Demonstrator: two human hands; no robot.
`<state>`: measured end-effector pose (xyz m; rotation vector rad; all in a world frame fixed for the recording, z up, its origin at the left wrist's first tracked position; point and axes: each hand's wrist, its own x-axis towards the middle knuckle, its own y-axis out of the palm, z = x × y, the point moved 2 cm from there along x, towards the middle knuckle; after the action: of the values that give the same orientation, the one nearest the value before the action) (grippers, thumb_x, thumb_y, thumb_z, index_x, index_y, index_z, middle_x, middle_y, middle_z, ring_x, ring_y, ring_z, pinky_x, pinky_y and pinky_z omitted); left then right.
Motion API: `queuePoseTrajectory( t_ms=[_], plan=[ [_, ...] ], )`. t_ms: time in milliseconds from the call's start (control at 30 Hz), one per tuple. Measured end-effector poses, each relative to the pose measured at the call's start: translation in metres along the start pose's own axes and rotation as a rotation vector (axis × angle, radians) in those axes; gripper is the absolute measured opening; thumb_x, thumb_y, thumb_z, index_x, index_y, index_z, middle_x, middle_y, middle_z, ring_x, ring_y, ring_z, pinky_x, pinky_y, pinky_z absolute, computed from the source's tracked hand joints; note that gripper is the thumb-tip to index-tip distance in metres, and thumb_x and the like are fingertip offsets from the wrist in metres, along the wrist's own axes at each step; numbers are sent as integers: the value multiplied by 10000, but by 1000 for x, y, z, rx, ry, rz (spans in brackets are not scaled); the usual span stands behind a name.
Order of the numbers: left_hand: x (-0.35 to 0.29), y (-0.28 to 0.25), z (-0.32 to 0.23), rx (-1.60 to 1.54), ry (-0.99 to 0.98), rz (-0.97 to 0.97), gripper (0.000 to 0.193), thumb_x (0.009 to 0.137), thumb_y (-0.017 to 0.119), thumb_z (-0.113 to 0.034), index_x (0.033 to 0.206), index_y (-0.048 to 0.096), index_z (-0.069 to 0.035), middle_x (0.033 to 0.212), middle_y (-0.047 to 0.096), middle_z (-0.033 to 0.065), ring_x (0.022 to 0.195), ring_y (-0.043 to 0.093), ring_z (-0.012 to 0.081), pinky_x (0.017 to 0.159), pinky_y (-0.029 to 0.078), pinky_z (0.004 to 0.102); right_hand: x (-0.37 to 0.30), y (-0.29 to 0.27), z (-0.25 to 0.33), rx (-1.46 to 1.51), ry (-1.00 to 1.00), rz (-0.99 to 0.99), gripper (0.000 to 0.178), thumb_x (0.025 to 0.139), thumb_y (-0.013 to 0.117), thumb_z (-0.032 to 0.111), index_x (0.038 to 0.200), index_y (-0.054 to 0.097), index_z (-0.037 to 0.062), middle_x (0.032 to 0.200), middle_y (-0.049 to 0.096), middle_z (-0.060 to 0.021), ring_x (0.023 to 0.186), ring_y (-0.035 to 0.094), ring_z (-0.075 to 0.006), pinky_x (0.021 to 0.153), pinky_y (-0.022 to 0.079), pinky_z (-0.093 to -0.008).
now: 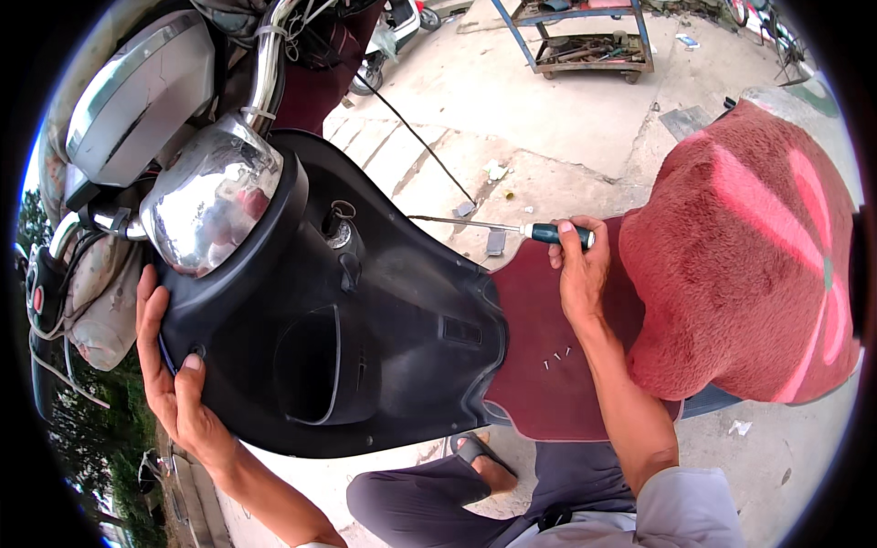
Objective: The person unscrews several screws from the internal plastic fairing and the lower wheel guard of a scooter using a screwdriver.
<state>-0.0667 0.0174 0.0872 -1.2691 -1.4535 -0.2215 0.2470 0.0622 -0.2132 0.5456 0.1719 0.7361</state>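
Left hand (187, 402) clasps that black plastic scooter panel (406, 315); right hand (583, 274) grips a green-handled metal screwdriver (543, 233), tip seemingly at the panel's edge.

"Start with the person."
"One left hand (178, 393), one right hand (582, 267): two altogether. One sandal (468, 447) shows."
"Anything gripped by its handle?"
"One screwdriver (548, 234)."
"Small hardware?"
"Three screws (557, 355), all on one mat (530, 320)."
"Bigger pieces?"
"One black panel (402, 356) with one pocket (311, 365) in it, one chrome dome (210, 196), one seat cover (731, 256)."
"Key rings?"
"One key ring (343, 210). How many keys, I can't tell."
"And further off?"
"One cart (598, 67), two shelves (575, 15) showing."
"How many tools (589, 47) on the lower one?"
"Several, too jumbled and small for an exact number."
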Motion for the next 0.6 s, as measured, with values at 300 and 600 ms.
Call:
queuePoseTrajectory(
  t_ms=[300, 600],
  plan=[
    [-4, -11, 4, 170, -53, -104, 760, 714, 508, -224, 1409, 499, 83, 1562, 397, 223, 1475, 327, 341, 1244, 171, 435, 51, 34, -40, 84, 81, 88, 227, 957, 652, 183, 1079, 539, 28, 887, 690, -84, 641, 541, -72, 551, 437, -228],
    [-14, -32, 14, 129, -259, -226, 869, 762, 597, -294, 1528, 350, 35, 1553, 382, 210, 1448, 353, 305, 1227, 182, 404, 72, 34, -52, 105, 85, 125, 199, 958, 657, 155, 1071, 542, 37, 912, 701, -87, 643, 539, -72, 561, 439, -223]
  ],
)
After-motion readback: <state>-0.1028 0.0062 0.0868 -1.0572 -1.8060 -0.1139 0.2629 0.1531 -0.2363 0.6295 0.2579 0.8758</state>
